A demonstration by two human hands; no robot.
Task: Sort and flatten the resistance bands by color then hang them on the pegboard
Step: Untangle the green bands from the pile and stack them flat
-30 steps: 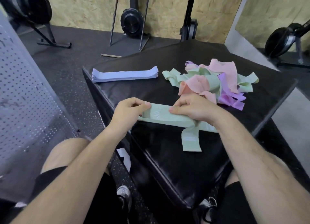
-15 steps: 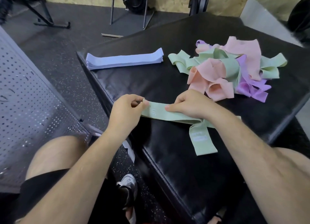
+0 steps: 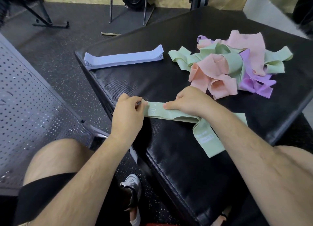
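**Both hands on the green band**

Our left hand [image 3: 128, 110] pinches the left end of the green band [image 3: 155, 109]. Our right hand [image 3: 188, 100] curls over it, thumb pressing its top. The band lies along the black pad's [image 3: 169, 83] near-left edge, long axis left to right. It is pale mint, printed "30", and its right part twists toward us.

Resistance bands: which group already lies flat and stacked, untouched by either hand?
The light blue stack, far left: straight, layered, alone. The pink, green and purple heap is tangled, and the left hand and right hand hold one green band.
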